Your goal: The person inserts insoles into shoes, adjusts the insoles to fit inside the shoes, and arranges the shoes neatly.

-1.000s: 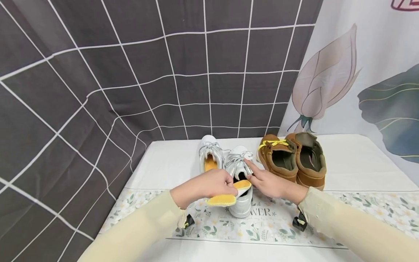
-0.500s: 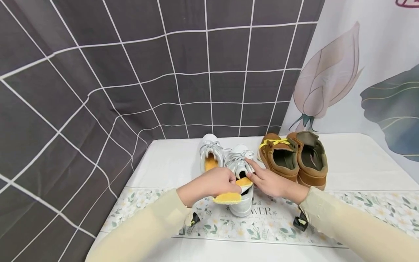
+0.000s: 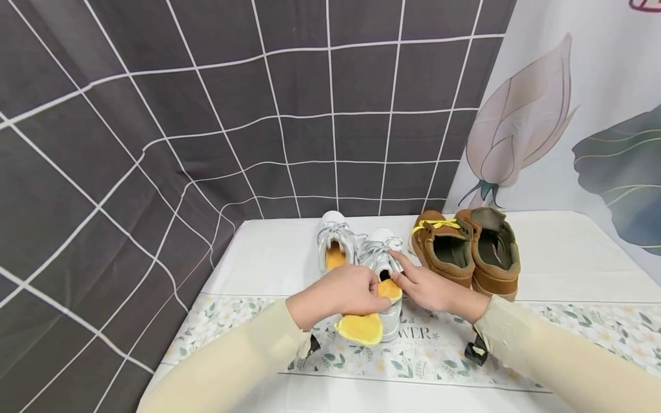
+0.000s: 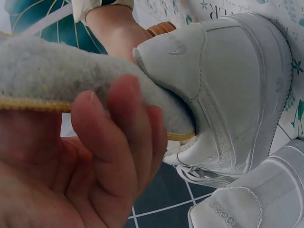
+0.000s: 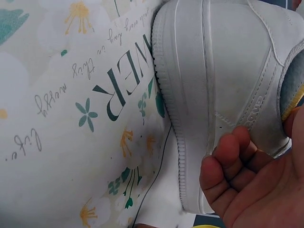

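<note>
My left hand [image 3: 356,288] grips a fuzzy yellow insole [image 3: 361,329] between thumb and fingers. One end of it enters the opening of a white sneaker [image 3: 393,321]; the heel end hangs outside, bent down. In the left wrist view the grey felt underside of the insole [image 4: 47,71] shows along the fingers. My right hand [image 3: 431,289] holds the same sneaker at its right side, thumb at the opening and index finger by the laces. In the right wrist view its curled fingers [image 5: 228,152] rest on the shoe's side wall. The sneaker's inside is mostly hidden.
Left of the held shoe stands its matching white sneaker [image 3: 333,226], with yellow lining its inside. To the right sit two brown shoes [image 3: 446,252], one with yellow laces. A floral runner [image 3: 232,312] crosses the white table; a dark grid-patterned cloth [image 3: 289,137] hangs behind.
My left hand has shifted slightly right with the insole. The insole's front part has turned flatter over the shoe opening, and its heel end hangs lower. The right hand keeps its hold.
</note>
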The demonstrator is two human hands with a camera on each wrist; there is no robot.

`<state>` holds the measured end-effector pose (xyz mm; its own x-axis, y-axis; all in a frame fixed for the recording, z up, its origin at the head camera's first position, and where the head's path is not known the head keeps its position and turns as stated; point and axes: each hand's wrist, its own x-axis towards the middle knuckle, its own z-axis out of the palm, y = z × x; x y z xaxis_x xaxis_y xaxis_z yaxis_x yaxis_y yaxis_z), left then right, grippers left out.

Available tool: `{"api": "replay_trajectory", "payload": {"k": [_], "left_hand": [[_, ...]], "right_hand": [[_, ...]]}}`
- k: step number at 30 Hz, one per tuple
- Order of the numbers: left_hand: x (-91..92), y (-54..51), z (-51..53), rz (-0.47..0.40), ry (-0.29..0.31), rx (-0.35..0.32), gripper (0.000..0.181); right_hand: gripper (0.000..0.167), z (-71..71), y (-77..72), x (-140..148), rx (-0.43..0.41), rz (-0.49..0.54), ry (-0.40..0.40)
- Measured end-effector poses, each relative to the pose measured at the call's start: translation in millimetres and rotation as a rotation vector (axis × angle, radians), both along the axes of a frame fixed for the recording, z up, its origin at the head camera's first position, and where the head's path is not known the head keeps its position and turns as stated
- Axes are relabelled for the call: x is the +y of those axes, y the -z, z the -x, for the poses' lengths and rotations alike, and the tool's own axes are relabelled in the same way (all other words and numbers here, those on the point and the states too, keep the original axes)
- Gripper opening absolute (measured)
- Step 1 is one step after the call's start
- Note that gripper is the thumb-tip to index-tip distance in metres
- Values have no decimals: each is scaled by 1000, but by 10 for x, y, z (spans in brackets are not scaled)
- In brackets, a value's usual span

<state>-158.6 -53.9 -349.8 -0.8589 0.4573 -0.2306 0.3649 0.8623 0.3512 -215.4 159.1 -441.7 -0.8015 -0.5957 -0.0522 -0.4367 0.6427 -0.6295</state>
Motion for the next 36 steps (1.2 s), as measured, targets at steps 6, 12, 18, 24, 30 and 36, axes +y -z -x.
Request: {"api": "replay_trajectory", "payload": {"k": [6, 12, 18, 24, 30, 36], "left_hand": [[2, 7, 59, -8, 27, -39, 30], [-15, 64, 131, -102, 7, -104, 36], [23, 76, 149, -109, -42, -97, 40], [102, 142, 170, -98, -68, -83, 49], [165, 194, 197, -84, -90, -61, 50], [210, 288, 257, -67, -79, 28, 48]], "right_hand": [[64, 2, -4, 0, 13, -11, -2], [64, 4, 0, -16, -23, 9, -10], [63, 12, 11, -4, -24, 21, -5], [63, 8, 16, -4, -12, 29, -5], [62, -5, 9, 1, 23, 6, -8], [63, -12, 9, 5, 33, 9, -10]]}}
